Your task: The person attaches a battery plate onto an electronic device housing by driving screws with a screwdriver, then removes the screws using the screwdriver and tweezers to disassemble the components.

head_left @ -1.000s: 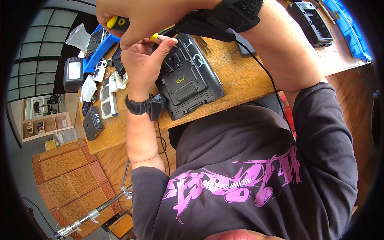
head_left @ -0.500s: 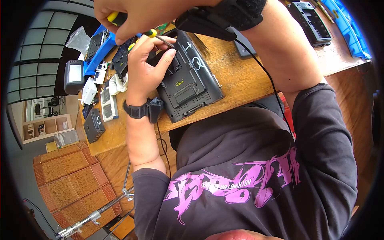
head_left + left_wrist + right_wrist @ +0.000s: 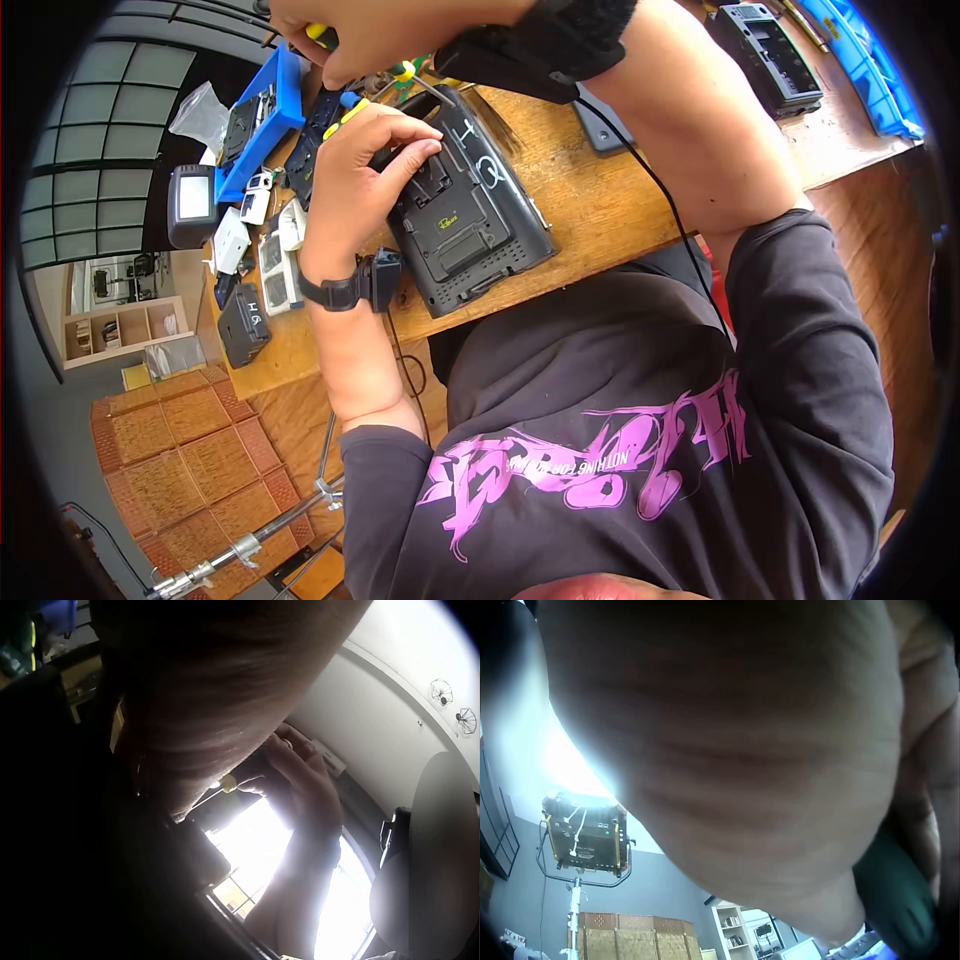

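Note:
My right hand (image 3: pixel 400 35) grips a screwdriver (image 3: pixel 403 71) with a yellow collar; its thin shaft slants down to the top edge of a black device (image 3: pixel 460 215) marked in white. In the right wrist view the palm (image 3: pixel 735 750) fills much of the picture beside the dark green handle (image 3: pixel 896 892). My left hand (image 3: pixel 355 175) lies over the device's upper left part, thumb and index fingertips close together just below the shaft; whether they pinch anything is hidden. The left wrist view shows the collar (image 3: pixel 229 783) between my left palm (image 3: pixel 225 697) and my right hand (image 3: pixel 307 787).
Left of the device are a blue bin (image 3: pixel 285 95), white parts (image 3: pixel 230 240), a small black unit (image 3: pixel 243 325) and a screen (image 3: pixel 192 197). A grey flat item (image 3: pixel 603 128) lies under my right forearm. An open black housing (image 3: pixel 768 60) and blue tray (image 3: pixel 870 70) are far right.
My left fingertips, earlier against the screwdriver shaft, now sit a little below it. My right hand and the screwdriver have shifted right. The head view has moved slightly.

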`<act>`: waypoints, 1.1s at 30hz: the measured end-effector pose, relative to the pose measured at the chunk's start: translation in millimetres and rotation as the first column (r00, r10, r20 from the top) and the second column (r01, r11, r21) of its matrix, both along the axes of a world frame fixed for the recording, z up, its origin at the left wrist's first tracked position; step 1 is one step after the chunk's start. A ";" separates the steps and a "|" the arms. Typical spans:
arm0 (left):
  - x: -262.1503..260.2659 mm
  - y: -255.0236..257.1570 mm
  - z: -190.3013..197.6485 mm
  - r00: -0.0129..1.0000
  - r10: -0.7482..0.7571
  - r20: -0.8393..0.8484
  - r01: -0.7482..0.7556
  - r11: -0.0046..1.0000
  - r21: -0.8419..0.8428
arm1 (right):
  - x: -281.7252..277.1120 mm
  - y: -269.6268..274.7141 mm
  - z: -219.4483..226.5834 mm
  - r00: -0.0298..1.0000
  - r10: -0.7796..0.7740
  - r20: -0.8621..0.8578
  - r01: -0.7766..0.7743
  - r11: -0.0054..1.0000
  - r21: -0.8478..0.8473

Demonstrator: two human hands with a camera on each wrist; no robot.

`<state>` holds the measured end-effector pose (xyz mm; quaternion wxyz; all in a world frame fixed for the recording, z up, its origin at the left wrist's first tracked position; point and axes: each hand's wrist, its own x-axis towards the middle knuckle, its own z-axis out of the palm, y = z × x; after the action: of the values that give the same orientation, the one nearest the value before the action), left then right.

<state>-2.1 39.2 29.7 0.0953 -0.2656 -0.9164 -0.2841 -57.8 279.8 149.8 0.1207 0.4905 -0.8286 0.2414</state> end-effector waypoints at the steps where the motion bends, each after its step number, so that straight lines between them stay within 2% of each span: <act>1: 0.5 1.6 1.1 1.000 -0.002 -0.001 0.002 1.000 -0.001 | -1.0 -0.6 -2.3 1.000 0.021 0.012 -0.021 1.000 -0.016; 4: 2.2 5.6 2.2 1.000 0.020 0.007 -0.020 0.998 -0.067 | -0.8 -1.8 -2.6 0.999 0.032 0.026 -0.032 1.000 0.000; 9: 2.0 5.8 -0.1 0.996 -0.059 -0.068 0.047 0.985 -0.167 | 1.2 -0.3 -2.2 0.999 0.044 0.016 -0.044 0.999 0.007; 15: -1.8 3.8 -6.4 0.997 -0.050 0.054 0.054 0.996 -0.070 | -2.7 -2.4 -4.2 0.997 0.068 0.026 -0.068 0.998 0.017; 18: -2.1 3.0 -6.2 0.997 -0.033 0.075 0.039 0.996 -0.077 | 0.1 -2.0 -1.2 0.997 0.053 0.057 -0.055 0.997 0.044; 20: -3.2 2.1 -6.9 0.997 -0.039 0.073 0.044 0.996 -0.075 | -0.7 -2.8 -2.7 0.997 0.046 0.068 -0.050 0.997 0.060; 22: -2.6 1.5 -7.1 0.997 -0.042 0.071 0.048 0.996 -0.074 | -3.7 -4.6 -8.8 0.998 0.042 -0.040 -0.044 0.997 -0.058; 25: -0.1 4.3 -4.7 0.997 -0.021 0.073 0.027 0.997 -0.078 | -3.1 -3.4 -5.6 0.996 0.090 0.002 -0.090 0.992 -0.086; 27: 3.5 10.1 -3.6 0.997 -0.005 0.083 0.001 0.999 0.045 | -2.7 -4.2 -6.7 0.997 0.083 0.011 -0.082 0.994 -0.067; 28: 2.7 8.8 -3.1 0.996 -0.008 0.083 0.004 0.999 0.045 | -2.1 -4.1 -6.9 0.997 0.076 0.020 -0.075 0.996 -0.048; 30: 0.8 2.0 -1.4 0.996 -0.081 -0.029 0.080 0.996 -0.042 | 2.0 -3.0 -5.1 0.997 0.059 0.044 -0.058 0.998 -0.029; 33: -0.9 -4.1 -3.8 0.997 -0.072 -0.028 0.071 0.997 -0.038 | 3.2 -1.9 -2.2 0.996 0.050 0.077 -0.051 0.999 0.002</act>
<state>-3.0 35.1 25.9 0.0935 -0.3039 -0.9099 -0.2663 -54.7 277.9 147.6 0.0816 0.5019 -0.8204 0.2613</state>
